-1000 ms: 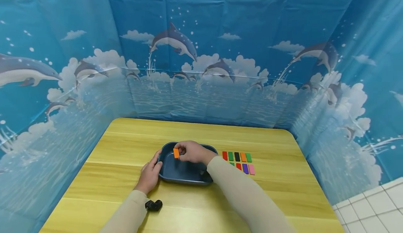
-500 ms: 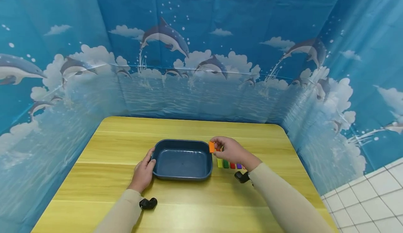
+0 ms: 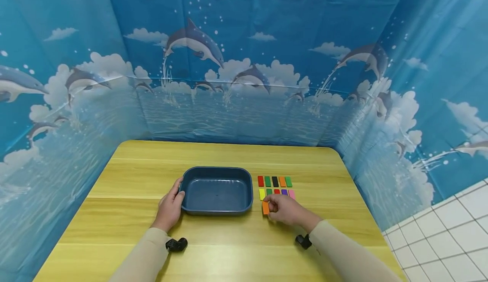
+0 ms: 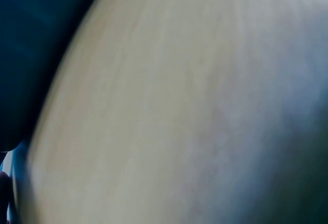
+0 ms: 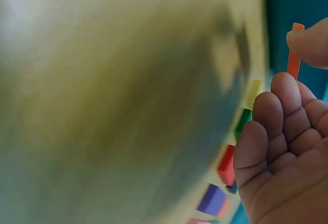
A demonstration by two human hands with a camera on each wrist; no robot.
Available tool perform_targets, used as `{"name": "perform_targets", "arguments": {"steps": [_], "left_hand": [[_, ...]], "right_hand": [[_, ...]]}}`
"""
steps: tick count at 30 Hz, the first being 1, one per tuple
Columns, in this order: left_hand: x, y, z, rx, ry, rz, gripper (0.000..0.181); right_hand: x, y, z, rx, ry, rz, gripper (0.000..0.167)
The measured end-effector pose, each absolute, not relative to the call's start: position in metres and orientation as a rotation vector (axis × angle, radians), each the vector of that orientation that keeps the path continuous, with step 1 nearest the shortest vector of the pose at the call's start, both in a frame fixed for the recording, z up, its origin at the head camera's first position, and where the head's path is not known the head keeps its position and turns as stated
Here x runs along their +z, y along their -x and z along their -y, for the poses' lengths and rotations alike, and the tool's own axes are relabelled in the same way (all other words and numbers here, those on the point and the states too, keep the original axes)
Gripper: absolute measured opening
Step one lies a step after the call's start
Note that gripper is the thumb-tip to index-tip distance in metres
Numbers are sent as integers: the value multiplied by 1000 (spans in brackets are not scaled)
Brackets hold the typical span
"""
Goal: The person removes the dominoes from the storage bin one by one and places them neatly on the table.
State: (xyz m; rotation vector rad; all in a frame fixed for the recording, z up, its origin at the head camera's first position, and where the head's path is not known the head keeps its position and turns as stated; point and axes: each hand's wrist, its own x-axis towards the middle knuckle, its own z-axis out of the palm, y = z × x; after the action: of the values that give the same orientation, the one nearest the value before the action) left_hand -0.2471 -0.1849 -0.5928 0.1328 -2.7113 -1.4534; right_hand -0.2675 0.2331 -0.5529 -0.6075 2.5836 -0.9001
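In the head view my left hand (image 3: 169, 208) holds the left rim of an empty dark blue plastic basin (image 3: 217, 212), thumb at the rim and fingers along the outer wall. To the right of the basin, my right hand (image 3: 287, 211) pinches a small flat orange block (image 3: 265, 208) between thumb and fingertips. That block sits just in front of the yellow block (image 3: 262, 194), at the near side of two rows. The right wrist view shows the orange block (image 5: 294, 55) on edge between thumb and forefinger. Whether it touches the table cannot be told.
The back row runs red (image 3: 261, 181), green, black (image 3: 275, 181), orange, green. In the front row are yellow, green, red, purple and pink (image 3: 292, 194) blocks, partly behind the right hand. All lie on a wooden table (image 3: 213, 248) before a dolphin-print curtain (image 3: 236, 112).
My right hand has carried the orange block from above the basin rightward, then down toward me in front of the rows. The left hand stays on the basin; the head view has shifted slightly.
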Motion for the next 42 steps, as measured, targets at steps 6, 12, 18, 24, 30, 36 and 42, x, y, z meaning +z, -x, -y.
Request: {"name": "perform_targets", "arguments": {"steps": [6, 12, 18, 24, 30, 36, 42], "left_hand": [[-592, 246, 184, -1462, -130, 2709, 52], [-593, 247, 184, -1449, -121, 2698, 52], [-593, 249, 185, -1475, -136, 2715, 52], [-592, 250, 185, -1487, -138, 2718, 52], [-594, 250, 185, -1481, -143, 2718, 52], [-595, 249, 185, -1472, -142, 2725, 52], [-597, 250, 186, -1454, -137, 2733, 52]], "right_hand": [[-563, 265, -231, -900, 557, -2526, 37], [-570, 267, -230, -872, 565, -2530, 41], [-571, 269, -230, -848, 565, -2552, 42], [-569, 269, -230, -859, 562, -2555, 41], [-567, 268, -230, -885, 554, -2547, 43], [-568, 268, -231, -892, 544, -2539, 43], [-568, 267, -231, -909, 539, -2535, 43]]}}
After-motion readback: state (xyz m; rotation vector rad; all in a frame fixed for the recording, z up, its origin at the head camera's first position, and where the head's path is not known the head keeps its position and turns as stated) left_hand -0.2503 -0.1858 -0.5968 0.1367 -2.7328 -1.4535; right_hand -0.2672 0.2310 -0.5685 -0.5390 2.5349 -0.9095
